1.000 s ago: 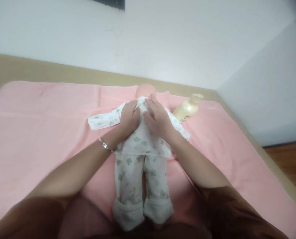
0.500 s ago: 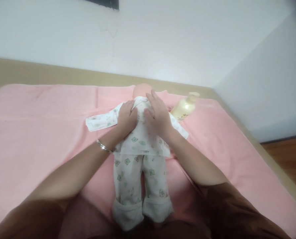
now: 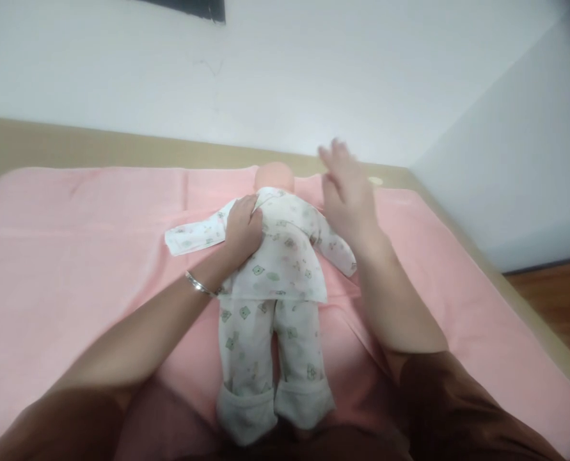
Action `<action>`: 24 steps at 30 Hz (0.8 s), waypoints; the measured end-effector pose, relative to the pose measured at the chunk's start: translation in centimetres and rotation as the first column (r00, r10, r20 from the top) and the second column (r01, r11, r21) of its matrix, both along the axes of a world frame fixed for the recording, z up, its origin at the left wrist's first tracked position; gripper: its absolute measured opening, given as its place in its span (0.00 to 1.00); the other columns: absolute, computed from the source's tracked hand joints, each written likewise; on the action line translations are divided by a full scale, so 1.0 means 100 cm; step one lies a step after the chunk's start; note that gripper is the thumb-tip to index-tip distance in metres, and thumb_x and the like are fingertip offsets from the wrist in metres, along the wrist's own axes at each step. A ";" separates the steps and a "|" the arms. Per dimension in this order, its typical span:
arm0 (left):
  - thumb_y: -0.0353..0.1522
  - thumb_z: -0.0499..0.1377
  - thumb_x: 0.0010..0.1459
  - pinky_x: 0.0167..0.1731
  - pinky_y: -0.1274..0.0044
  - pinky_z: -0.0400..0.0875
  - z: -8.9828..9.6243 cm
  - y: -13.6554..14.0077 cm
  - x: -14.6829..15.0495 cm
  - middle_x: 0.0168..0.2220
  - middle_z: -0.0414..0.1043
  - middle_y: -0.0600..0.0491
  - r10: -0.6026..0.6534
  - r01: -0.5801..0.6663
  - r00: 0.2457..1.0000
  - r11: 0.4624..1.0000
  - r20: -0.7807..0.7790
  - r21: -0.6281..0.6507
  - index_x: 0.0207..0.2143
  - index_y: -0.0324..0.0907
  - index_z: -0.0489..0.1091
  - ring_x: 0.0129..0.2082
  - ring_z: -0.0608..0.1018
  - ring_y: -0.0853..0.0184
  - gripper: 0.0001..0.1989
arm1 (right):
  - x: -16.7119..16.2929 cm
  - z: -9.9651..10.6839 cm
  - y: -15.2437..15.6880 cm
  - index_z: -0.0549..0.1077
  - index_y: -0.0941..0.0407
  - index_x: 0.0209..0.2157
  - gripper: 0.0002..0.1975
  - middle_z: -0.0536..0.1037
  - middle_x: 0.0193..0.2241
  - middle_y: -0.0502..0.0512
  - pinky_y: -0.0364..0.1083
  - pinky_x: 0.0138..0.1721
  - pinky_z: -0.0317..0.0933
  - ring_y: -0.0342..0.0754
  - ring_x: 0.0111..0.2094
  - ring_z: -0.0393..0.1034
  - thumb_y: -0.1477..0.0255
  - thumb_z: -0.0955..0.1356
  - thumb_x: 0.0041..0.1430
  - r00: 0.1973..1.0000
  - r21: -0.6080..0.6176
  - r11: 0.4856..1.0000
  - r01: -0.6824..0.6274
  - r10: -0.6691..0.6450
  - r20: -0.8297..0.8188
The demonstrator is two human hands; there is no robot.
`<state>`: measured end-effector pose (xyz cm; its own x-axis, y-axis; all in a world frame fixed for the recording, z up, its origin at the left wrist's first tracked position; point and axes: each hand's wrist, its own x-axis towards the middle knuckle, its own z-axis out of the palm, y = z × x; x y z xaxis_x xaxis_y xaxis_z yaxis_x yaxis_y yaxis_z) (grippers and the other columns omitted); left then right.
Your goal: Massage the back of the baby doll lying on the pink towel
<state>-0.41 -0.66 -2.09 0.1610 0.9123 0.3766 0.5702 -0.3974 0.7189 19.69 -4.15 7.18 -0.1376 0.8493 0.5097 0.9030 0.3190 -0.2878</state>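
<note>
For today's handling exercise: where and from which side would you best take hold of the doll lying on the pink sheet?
Probably the doll's torso, gripped from both sides. It lies flat, head away from the person; the left hand already rests at one shoulder, and the right hand hovers open beside the other.

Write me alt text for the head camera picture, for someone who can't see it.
A baby doll in printed white pajamas lies on a pink blanket, the person's left hand resting on its upper body. The right hand, open and blurred, is raised off the doll beside its head. White walls meet in a corner behind.
</note>
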 end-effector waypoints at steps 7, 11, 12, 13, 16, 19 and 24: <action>0.34 0.43 0.67 0.70 0.61 0.58 0.015 -0.029 0.011 0.63 0.69 0.49 0.013 -0.008 0.996 0.998 0.085 -0.062 0.57 0.42 0.69 0.66 0.67 0.59 0.23 | 0.060 0.017 0.014 0.56 0.58 0.69 0.36 0.51 0.72 0.65 0.65 0.72 0.36 0.58 0.74 0.39 0.52 0.45 0.74 0.964 0.072 0.970 0.231 -0.218 -0.150; 0.36 0.44 0.69 0.69 0.61 0.61 0.041 -0.055 0.028 0.62 0.71 0.52 -0.153 0.192 0.957 0.971 0.245 -0.144 0.56 0.44 0.71 0.66 0.68 0.60 0.22 | 0.067 0.011 0.024 0.58 0.57 0.69 0.36 0.53 0.71 0.65 0.69 0.71 0.37 0.60 0.73 0.42 0.51 0.45 0.73 0.963 -0.025 0.976 0.215 -0.216 -0.160; 0.36 0.45 0.69 0.68 0.62 0.64 0.047 -0.058 0.033 0.61 0.72 0.51 -0.186 0.248 0.932 0.953 0.310 -0.176 0.56 0.43 0.71 0.65 0.70 0.60 0.22 | 0.067 0.007 0.028 0.59 0.57 0.68 0.36 0.53 0.71 0.65 0.70 0.71 0.37 0.61 0.73 0.43 0.51 0.46 0.73 0.968 -0.030 0.977 0.210 -0.212 -0.134; 0.36 0.44 0.69 0.66 0.63 0.67 0.053 -0.060 0.037 0.59 0.73 0.49 -0.214 0.308 0.901 0.928 0.378 -0.211 0.55 0.42 0.71 0.63 0.72 0.60 0.22 | 0.066 0.004 0.032 0.60 0.57 0.67 0.35 0.54 0.71 0.65 0.71 0.70 0.38 0.63 0.73 0.43 0.51 0.46 0.73 0.973 -0.028 0.978 0.206 -0.208 -0.098; 0.36 0.39 0.70 0.58 0.65 0.75 0.068 -0.056 0.053 0.56 0.76 0.45 -0.286 0.485 0.804 0.823 0.521 -0.296 0.57 0.39 0.68 0.58 0.77 0.61 0.24 | 0.060 -0.006 0.041 0.66 0.58 0.63 0.33 0.59 0.68 0.66 0.73 0.69 0.37 0.65 0.72 0.46 0.52 0.50 0.74 0.980 0.008 0.980 0.198 -0.199 0.031; 0.36 0.31 0.72 0.55 0.63 0.77 0.075 -0.039 0.069 0.56 0.75 0.45 -0.381 0.550 0.796 0.779 0.471 -0.300 0.62 0.41 0.63 0.58 0.77 0.60 0.29 | 0.053 -0.010 0.042 0.73 0.58 0.55 0.30 0.69 0.61 0.66 0.72 0.69 0.37 0.64 0.67 0.55 0.55 0.50 0.74 0.971 0.039 0.977 0.210 -0.213 0.105; 0.41 0.37 0.73 0.51 0.58 0.75 0.072 0.014 0.099 0.53 0.73 0.42 -0.336 0.370 0.918 0.917 0.211 -0.151 0.65 0.44 0.60 0.62 0.72 0.53 0.26 | 0.047 -0.006 0.035 0.77 0.59 0.43 0.31 0.79 0.43 0.65 0.66 0.63 0.54 0.61 0.54 0.70 0.60 0.49 0.75 0.959 -0.018 0.966 0.259 -0.255 0.120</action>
<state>9.51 0.75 5.15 0.4317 0.8638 0.2599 0.2741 -0.4001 0.8745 24.42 -0.68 6.58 0.0312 0.8800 0.4740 0.9811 0.0638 -0.1829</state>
